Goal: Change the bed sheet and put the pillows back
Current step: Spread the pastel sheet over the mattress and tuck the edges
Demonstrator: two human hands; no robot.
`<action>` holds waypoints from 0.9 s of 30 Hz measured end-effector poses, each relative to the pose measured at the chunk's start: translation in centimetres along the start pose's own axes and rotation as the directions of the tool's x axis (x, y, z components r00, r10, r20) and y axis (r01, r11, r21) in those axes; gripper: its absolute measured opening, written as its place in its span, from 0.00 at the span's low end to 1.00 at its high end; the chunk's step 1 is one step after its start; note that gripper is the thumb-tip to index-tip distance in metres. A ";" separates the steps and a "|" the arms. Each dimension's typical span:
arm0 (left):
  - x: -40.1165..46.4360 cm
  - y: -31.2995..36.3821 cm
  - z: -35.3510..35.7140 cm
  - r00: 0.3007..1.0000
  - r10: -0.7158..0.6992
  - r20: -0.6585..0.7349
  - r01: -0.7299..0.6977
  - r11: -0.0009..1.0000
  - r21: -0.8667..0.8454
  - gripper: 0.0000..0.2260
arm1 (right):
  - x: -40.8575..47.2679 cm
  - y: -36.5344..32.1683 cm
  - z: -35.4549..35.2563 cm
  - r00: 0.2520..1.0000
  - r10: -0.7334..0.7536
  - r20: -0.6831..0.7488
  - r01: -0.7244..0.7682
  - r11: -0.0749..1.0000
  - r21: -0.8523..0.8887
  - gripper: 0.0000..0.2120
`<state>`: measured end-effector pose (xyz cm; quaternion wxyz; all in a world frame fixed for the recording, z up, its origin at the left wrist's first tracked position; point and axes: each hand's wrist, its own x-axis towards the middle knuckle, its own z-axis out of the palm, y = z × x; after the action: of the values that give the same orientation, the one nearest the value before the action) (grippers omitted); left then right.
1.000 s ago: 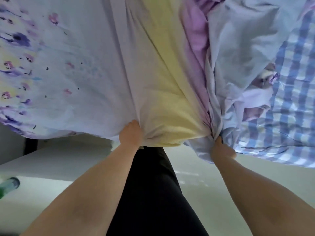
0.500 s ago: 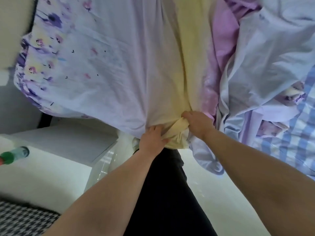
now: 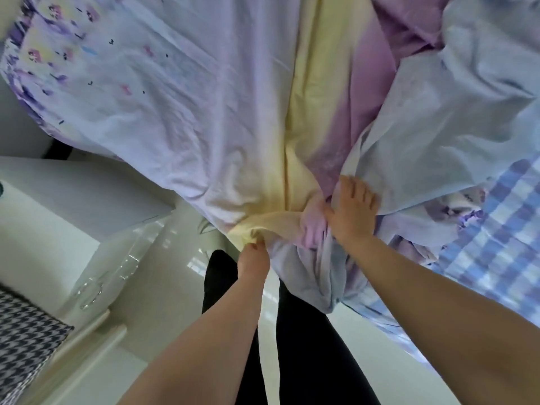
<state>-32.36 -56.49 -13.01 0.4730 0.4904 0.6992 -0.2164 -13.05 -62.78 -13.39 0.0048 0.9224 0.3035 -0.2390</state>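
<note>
Bunched pastel bed sheet

1. The left hand grips the gathered yellow edge of the striped sheet at the bed's near edge.
2. The right hand lies on the sheet just beside it, fingers spread, thumb against a bunched pink fold.
3. A pale blue cover is crumpled to the right, with a checked blanket past it.
4. A white cabinet stands at the left, with a houndstooth cloth at the lower left.
</note>
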 end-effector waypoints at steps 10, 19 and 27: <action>-3.0 1.0 7.3 0.959 0.221 0.178 -0.265 0.922 0.281 0.19 | 2.9 8.5 -2.8 0.659 0.471 0.586 -0.748 0.490 0.447 0.09; -9.8 0.5 9.1 0.800 0.092 0.592 -0.566 0.445 0.694 0.25 | 2.7 6.6 -4.7 0.876 -0.423 -0.233 0.410 0.906 -0.104 0.26; -8.9 -1.1 7.7 0.852 0.093 0.516 -0.215 0.960 0.182 0.17 | 6.3 6.8 -1.3 0.710 -0.454 0.539 0.700 0.368 -0.612 0.20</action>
<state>-29.27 -67.15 -8.91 0.5935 0.5238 0.4799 -0.3782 -4.24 -64.62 -15.97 0.3648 0.6086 0.6774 -0.1939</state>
